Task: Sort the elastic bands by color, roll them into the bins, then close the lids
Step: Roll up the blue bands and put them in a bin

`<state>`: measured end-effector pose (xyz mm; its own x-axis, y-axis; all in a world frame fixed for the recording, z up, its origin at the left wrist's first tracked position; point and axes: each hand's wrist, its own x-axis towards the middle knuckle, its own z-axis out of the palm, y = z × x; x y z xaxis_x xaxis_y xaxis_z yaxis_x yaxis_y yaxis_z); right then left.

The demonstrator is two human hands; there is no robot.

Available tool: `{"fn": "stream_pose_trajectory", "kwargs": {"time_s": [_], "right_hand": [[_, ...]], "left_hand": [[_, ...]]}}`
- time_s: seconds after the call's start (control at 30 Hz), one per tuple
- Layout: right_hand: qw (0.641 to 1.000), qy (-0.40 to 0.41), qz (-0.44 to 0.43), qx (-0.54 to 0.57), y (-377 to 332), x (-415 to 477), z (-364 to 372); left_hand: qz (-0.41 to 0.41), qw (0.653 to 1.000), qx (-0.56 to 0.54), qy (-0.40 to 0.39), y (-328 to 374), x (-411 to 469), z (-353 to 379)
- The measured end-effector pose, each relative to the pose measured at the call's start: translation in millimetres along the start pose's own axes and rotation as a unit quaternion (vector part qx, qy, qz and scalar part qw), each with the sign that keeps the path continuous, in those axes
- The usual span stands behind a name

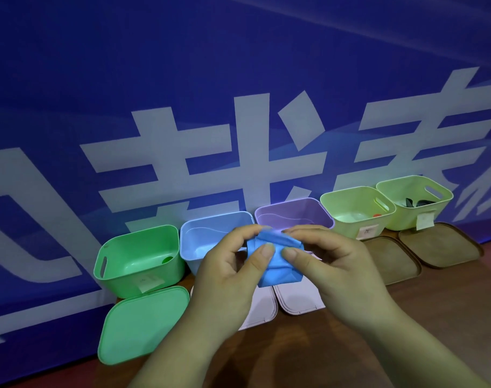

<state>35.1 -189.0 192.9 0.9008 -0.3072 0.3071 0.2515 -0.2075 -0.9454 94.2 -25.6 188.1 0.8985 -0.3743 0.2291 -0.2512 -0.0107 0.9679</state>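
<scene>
While both hands worked the blue band (279, 268) into a roll, the step in hand looked to be the rolling itself, with the drop into the blue bin (199, 239) not yet made. To do it well, I judge that the thumbs should press the loose fold flat and turn it toward the fingers behind. That would keep the roll tight and its edges in line, whereas a slack grip would likely let the stretchy stuff spring open. Only once it held its shape should it go into the blue bin, which stood open just behind the hands, between the green bin (138, 264) and the purple bin (294, 212).

The left hand (227, 273) pinched the band's left side, with the thumb in front and the curled fingers (238, 233) over the top edge. The right hand (331, 261) pinched the right side in the same way, and its thumb tip lay just beside the left thumb on the front face. The band sat bunched between the two hands, seemingly held clear above the pale lids (300, 301) on the table (440, 309). Its lower end hung free below the thumbs.
</scene>
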Motion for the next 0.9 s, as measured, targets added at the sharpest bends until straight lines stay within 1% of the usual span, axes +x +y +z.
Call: {"fn": "stream_pose_trajectory", "kwargs": {"time_s": [0.17,0.27,0.4,0.5,0.63,0.73,0.83,0.9], "right_hand": [[0.997,0.009,0.052,0.053,-2.2,5.6,3.3],[0.993,0.001,0.082,0.089,-3.9,8.3,6.0],[0.992,-0.002,0.095,0.083,0.9,10.5,12.2],[0.996,0.005,0.063,0.063,7.6,12.5,16.1],[0.996,-0.009,0.044,0.083,15.5,16.2,21.0],[0.997,-0.019,0.035,0.059,23.6,22.2,26.1],[0.999,-0.009,0.031,0.027,34.6,30.5,32.0],[1.0,-0.001,0.008,0.001,41.4,37.6,37.3]], "left_hand": [[0.0,0.998,0.006,-0.066,-5.9,3.1,-7.4],[0.024,0.996,-0.005,-0.08,-6.7,4.7,-11.6],[0.023,0.998,-0.029,-0.048,-10.1,9.2,-15.1],[0.011,0.999,-0.019,-0.026,-15.5,12.0,-16.2],[-0.01,0.999,-0.031,0.013,-23.8,16.9,-19.9],[-0.035,0.998,-0.036,0.029,-30.1,21.5,-23.6],[-0.059,0.997,-0.044,0.035,-36.7,27.3,-26.5],[-0.076,0.995,-0.05,0.048,-41.4,33.5,-28.8]]}}
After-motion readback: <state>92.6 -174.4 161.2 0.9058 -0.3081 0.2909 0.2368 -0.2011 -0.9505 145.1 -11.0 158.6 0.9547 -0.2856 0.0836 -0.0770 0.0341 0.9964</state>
